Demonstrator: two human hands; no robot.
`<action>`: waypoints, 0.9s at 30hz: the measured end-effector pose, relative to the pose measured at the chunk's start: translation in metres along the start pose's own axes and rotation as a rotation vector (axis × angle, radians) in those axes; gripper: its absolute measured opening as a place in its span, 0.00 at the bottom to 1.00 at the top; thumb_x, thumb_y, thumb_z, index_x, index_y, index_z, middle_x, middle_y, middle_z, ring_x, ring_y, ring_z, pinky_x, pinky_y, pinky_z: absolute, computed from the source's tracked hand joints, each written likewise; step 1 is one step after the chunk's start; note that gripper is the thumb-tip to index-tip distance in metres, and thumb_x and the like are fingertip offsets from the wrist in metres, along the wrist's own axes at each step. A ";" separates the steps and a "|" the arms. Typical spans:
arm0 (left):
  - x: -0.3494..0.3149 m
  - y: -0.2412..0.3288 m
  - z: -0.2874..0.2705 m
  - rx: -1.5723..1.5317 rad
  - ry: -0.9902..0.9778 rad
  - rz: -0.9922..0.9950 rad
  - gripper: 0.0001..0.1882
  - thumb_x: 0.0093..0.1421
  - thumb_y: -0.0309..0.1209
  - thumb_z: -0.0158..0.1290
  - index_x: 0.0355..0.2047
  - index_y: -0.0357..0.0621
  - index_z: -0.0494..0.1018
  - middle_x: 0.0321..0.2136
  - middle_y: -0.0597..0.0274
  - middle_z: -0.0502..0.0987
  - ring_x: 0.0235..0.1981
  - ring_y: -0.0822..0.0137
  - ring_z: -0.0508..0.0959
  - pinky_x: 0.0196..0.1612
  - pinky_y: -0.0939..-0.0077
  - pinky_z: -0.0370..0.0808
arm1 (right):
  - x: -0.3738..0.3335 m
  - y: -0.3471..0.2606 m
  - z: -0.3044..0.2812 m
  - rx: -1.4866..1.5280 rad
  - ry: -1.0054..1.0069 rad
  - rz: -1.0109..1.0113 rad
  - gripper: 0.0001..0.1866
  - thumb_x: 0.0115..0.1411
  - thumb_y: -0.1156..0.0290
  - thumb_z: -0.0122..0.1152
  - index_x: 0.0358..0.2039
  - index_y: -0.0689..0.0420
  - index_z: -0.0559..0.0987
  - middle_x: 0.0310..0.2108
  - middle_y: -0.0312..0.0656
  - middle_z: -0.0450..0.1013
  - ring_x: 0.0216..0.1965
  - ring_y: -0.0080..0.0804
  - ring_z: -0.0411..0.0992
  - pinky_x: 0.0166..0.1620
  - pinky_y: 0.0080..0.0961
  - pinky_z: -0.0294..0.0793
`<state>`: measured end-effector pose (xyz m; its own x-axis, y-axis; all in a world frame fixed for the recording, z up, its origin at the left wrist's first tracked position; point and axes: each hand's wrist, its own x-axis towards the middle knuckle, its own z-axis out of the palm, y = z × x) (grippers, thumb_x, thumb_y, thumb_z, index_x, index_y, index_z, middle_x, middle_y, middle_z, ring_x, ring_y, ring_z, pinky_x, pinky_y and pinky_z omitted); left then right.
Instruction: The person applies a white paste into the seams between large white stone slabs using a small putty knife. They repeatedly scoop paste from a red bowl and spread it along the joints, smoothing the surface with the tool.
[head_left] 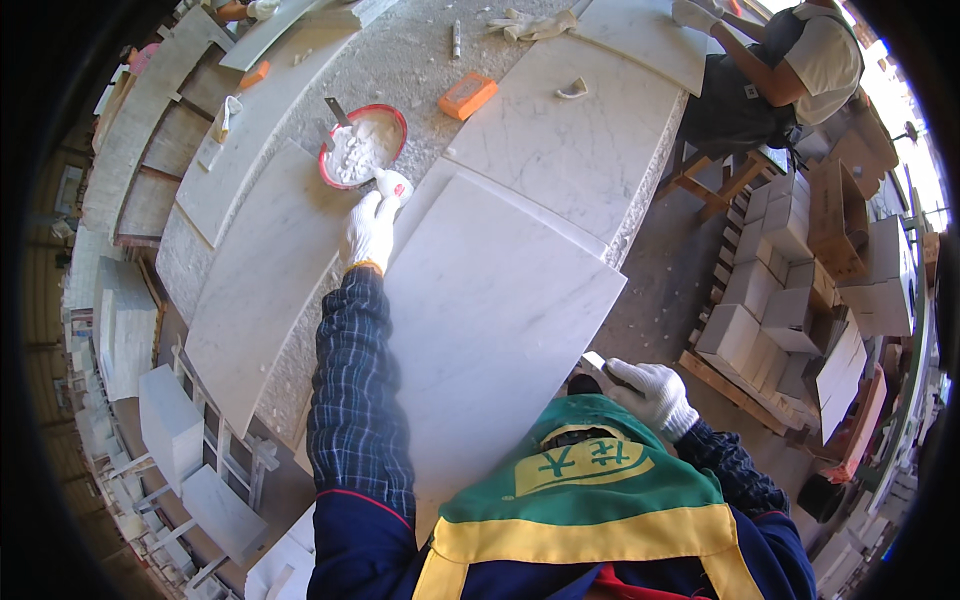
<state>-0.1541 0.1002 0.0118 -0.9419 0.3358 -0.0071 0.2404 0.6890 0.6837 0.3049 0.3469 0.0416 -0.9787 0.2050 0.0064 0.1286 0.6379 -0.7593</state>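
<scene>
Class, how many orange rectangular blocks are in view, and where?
2. One orange rectangular block sits right of the red-rimmed round bowl; the other orange block lies farther off, to the bowl's left. More may be hidden.

Strong daylight comes from the upper right, where an opening point(905, 125) glares nearly white. The marble slab point(500, 310) is bright and evenly lit, while the floor point(655, 285) beside it is dimmer. Fisheye distortion curves the bench point(118, 195) at far left; small details blur near the black rim.

L hand point(370, 230) nr red-rimmed bowl point(404, 131)
</scene>
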 end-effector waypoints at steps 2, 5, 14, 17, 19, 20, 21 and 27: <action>0.002 0.001 0.000 0.119 0.030 -0.014 0.23 0.67 0.45 0.58 0.50 0.38 0.80 0.43 0.48 0.84 0.43 0.55 0.82 0.50 0.61 0.76 | -0.002 0.000 0.000 -0.027 -0.024 0.016 0.21 0.56 0.69 0.73 0.51 0.57 0.84 0.31 0.52 0.82 0.33 0.52 0.82 0.38 0.41 0.83; -0.001 0.005 -0.001 0.205 0.048 -0.050 0.24 0.67 0.45 0.57 0.55 0.40 0.79 0.47 0.49 0.84 0.47 0.56 0.83 0.52 0.61 0.76 | -0.004 -0.001 0.000 -0.013 0.004 -0.007 0.21 0.57 0.69 0.72 0.52 0.57 0.84 0.31 0.52 0.82 0.33 0.52 0.82 0.38 0.41 0.83; -0.129 0.032 0.002 0.097 0.127 0.414 0.38 0.66 0.51 0.61 0.68 0.39 0.68 0.63 0.43 0.74 0.64 0.45 0.74 0.67 0.52 0.70 | -0.009 -0.007 -0.008 0.021 0.035 0.049 0.18 0.60 0.68 0.69 0.51 0.56 0.84 0.34 0.52 0.83 0.35 0.51 0.83 0.41 0.40 0.84; -0.196 0.041 0.013 0.333 -0.170 0.776 0.54 0.65 0.69 0.51 0.76 0.38 0.56 0.73 0.39 0.61 0.74 0.37 0.61 0.76 0.40 0.55 | -0.007 -0.007 -0.011 0.029 0.032 0.024 0.18 0.60 0.69 0.68 0.51 0.56 0.84 0.35 0.52 0.83 0.37 0.51 0.83 0.42 0.40 0.84; -0.223 0.049 0.023 0.440 -0.261 0.765 0.57 0.64 0.72 0.48 0.77 0.37 0.52 0.75 0.39 0.57 0.76 0.36 0.57 0.77 0.37 0.50 | -0.005 -0.008 -0.011 0.066 0.008 0.048 0.18 0.60 0.69 0.68 0.51 0.56 0.84 0.36 0.52 0.83 0.37 0.51 0.83 0.43 0.40 0.84; -0.231 0.053 0.027 0.475 -0.309 0.756 0.59 0.63 0.74 0.46 0.77 0.37 0.50 0.76 0.39 0.55 0.77 0.36 0.54 0.78 0.36 0.47 | -0.004 -0.008 -0.011 0.077 -0.005 0.059 0.17 0.60 0.70 0.68 0.51 0.56 0.84 0.36 0.52 0.83 0.38 0.52 0.83 0.43 0.40 0.84; -0.237 0.058 0.031 0.509 -0.327 0.753 0.59 0.64 0.73 0.45 0.77 0.36 0.49 0.76 0.39 0.55 0.77 0.37 0.52 0.79 0.38 0.45 | -0.004 -0.009 -0.010 0.077 0.008 0.044 0.17 0.60 0.70 0.68 0.51 0.56 0.84 0.36 0.52 0.83 0.38 0.52 0.83 0.43 0.40 0.84; -0.250 0.069 0.047 0.446 -0.448 0.865 0.55 0.67 0.70 0.42 0.78 0.39 0.47 0.77 0.43 0.54 0.79 0.44 0.52 0.80 0.45 0.43 | -0.012 -0.012 -0.003 0.099 0.040 0.059 0.18 0.61 0.70 0.69 0.53 0.56 0.84 0.39 0.52 0.83 0.41 0.51 0.84 0.46 0.39 0.84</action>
<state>0.1088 0.0941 0.0269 -0.2603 0.9653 0.0224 0.9346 0.2461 0.2570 0.3153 0.3393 0.0529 -0.9626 0.2705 -0.0158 0.1674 0.5480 -0.8196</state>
